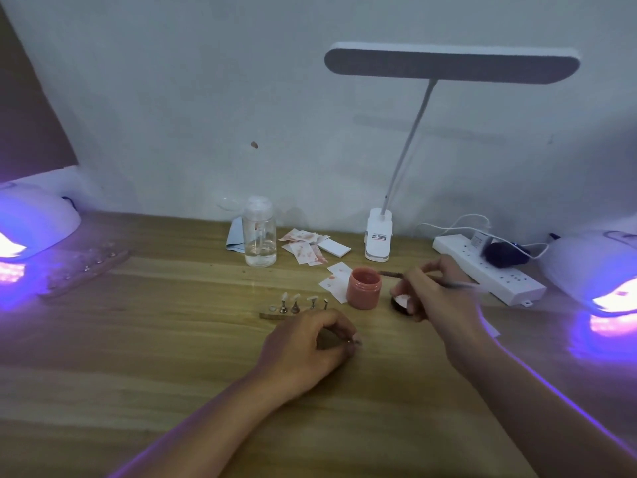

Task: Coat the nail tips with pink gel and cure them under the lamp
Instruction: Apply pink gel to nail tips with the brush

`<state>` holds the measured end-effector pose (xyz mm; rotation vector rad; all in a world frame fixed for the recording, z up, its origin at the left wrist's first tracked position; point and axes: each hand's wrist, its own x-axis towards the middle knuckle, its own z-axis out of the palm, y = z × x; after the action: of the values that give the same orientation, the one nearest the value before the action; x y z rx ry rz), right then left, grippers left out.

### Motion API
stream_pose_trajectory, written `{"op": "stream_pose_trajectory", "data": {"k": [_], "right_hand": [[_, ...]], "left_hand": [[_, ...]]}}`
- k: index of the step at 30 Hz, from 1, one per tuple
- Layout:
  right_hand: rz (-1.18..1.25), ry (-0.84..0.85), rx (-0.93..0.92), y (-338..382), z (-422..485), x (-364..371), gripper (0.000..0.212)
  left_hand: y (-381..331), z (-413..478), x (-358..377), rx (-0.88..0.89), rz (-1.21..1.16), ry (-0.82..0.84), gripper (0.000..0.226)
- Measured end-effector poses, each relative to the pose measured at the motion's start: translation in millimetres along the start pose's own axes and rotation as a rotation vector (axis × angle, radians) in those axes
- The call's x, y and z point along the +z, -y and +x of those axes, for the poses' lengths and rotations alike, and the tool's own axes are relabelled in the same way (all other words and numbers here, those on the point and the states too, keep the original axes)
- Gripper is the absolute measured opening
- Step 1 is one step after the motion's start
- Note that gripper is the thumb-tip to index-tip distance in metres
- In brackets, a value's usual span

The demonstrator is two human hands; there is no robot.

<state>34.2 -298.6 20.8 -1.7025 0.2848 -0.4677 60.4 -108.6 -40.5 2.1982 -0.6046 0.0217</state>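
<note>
While the right hand (435,295) gripped a thin brush (456,285) in curled fingers, the bristle end sat just right of the rim of the open pink gel jar (364,288). Jar stood right of centre on the wooden table (165,343). Dark lid (401,301), pink inside, lay just right of the jar, partly hidden behind the right hand.

Left hand (308,345) rested on the table, nearer than the jar. Its fingers were curled, thumb and forefinger pinching a small piece (354,341), too small to identify. Just beyond that hand, a short wooden holder (272,315) carried four nail tips (295,298) upright on pegs, left of the jar.

Stained paper squares (303,248) lay left of the jar and further back. Two curing lamps glowed violet: one (34,222) at the far left edge, one (593,267) at the right edge. A second holder (86,269) lay beside the left lamp. Clear bottle (259,236), desk lamp (379,238) and white power strip (489,272) stood along the far wall.
</note>
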Motion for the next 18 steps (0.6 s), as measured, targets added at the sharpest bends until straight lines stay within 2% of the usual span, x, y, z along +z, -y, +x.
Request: {"op": "stream_pose_trajectory", "data": {"k": [4, 7, 11, 13, 16, 18], "right_hand": [[-0.109, 0.043, 0.100, 3.1, 23.7, 14.3, 0.006], [-0.243, 0.027, 0.091, 0.9, 34.0, 23.4, 0.005], [-0.408, 0.034, 0.065, 0.0, 41.4, 26.0, 0.031], [-0.455, 0.056, 0.058, 0.1, 43.2, 25.1, 0.033], [-0.433, 0.056, 0.029, 5.0, 40.9, 24.1, 0.031], [-0.305, 0.018, 0.026, 7.6, 32.5, 21.1, 0.021]], "left_hand": [[-0.3, -0.9, -0.8, 0.009, -0.009, 0.006, 0.014], [0.4, -0.3, -1.3, 0.015, 0.009, 0.004, 0.011], [-0.2, -0.7, -2.3, 0.014, 0.031, 0.011, 0.015], [0.0, -1.5, -2.0, 0.010, 0.037, 0.011, 0.016], [0.1, -1.1, -1.4, 0.003, 0.044, 0.003, 0.015], [-0.2, -0.5, -2.2, 0.000, 0.042, 0.001, 0.014]]}}
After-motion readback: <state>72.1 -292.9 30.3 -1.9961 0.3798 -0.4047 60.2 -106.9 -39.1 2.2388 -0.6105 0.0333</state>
